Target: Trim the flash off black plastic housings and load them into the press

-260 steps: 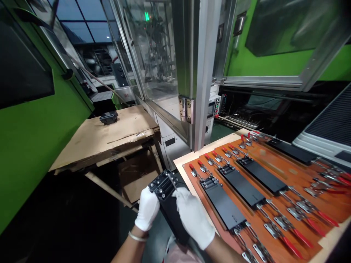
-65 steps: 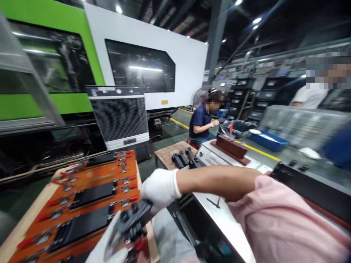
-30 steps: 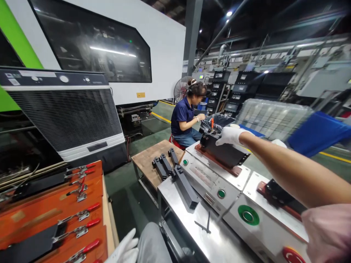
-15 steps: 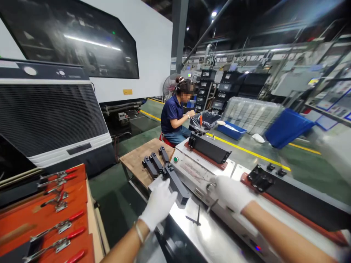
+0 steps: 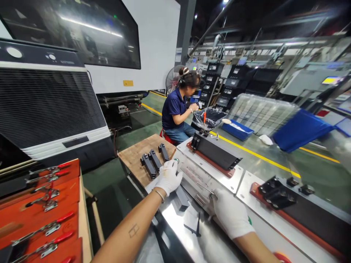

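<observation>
My left hand (image 5: 169,176), in a white glove, reaches over the far end of a dark grey bar-shaped part (image 5: 181,199) on the metal bench. Its fingers are stretched out, with their tips by a green push button (image 5: 176,160); whether they touch it I cannot tell. My gloved right hand (image 5: 233,212) is closed around a thin metal rod-like tool (image 5: 205,187), whose tip points to the far left. A small black angled piece (image 5: 196,225) lies on the bench. Several similar grey parts (image 5: 155,160) rest on the wooden table beyond my left hand.
Long dark parts sit in red-brown fixtures (image 5: 233,172) on the white machine top. An orange-red board (image 5: 16,204) with red-handled toggle clamps (image 5: 51,228) stands at left. A seated person (image 5: 178,109) works beyond the wooden table (image 5: 131,149), beside a plastic-lined bin (image 5: 215,117).
My left hand has moved up and right over the grey part's far end, towards the green button. My right hand has shifted slightly lower; the rod now points left. The view has turned slightly.
</observation>
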A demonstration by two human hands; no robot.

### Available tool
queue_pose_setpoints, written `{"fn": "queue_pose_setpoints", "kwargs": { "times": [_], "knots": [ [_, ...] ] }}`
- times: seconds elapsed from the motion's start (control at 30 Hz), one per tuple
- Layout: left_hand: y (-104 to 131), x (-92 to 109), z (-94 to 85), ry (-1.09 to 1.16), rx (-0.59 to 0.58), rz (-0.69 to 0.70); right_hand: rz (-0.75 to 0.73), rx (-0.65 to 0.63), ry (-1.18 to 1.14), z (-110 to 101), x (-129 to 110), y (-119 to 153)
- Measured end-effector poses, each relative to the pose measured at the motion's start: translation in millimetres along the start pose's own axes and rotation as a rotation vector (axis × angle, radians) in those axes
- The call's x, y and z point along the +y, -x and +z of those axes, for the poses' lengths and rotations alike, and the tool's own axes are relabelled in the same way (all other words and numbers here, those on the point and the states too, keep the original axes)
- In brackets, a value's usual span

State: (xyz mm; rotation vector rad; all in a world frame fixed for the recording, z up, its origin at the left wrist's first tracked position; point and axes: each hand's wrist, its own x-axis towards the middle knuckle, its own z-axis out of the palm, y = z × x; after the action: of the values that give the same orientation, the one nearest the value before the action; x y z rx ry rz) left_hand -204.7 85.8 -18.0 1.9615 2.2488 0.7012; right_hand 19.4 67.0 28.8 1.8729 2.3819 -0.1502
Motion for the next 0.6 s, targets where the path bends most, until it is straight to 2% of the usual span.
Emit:
{"fn": "queue_pose_setpoints", "kwargs": {
  "times": [0.13,0.23,0.3,0.37,0.47,0.6],
  "knots": [
    [-8,3,-2.4,-0.007,-0.006,-0.031,-0.005,-0.001,0.027,-1,0,-7],
    [-13,-1,-14.3,0.014,-0.045,-0.026,-0.035,0.000,0.040,-5,-4,-7],
    [-10,-8,-24.8,0.044,-0.077,-0.017,-0.071,0.016,0.039,0,-8,0],
    [1,-17,-33.7,0.089,-0.101,-0.004,-0.147,-0.010,0.018,16,-12,14],
    [30,-30,-40.4,0.185,-0.135,0.013,-0.249,-0.110,-0.028,53,-18,38],
    [73,-38,-46.6,0.300,-0.137,-0.019,-0.207,-0.135,-0.064,97,-23,63]
  ]
}}
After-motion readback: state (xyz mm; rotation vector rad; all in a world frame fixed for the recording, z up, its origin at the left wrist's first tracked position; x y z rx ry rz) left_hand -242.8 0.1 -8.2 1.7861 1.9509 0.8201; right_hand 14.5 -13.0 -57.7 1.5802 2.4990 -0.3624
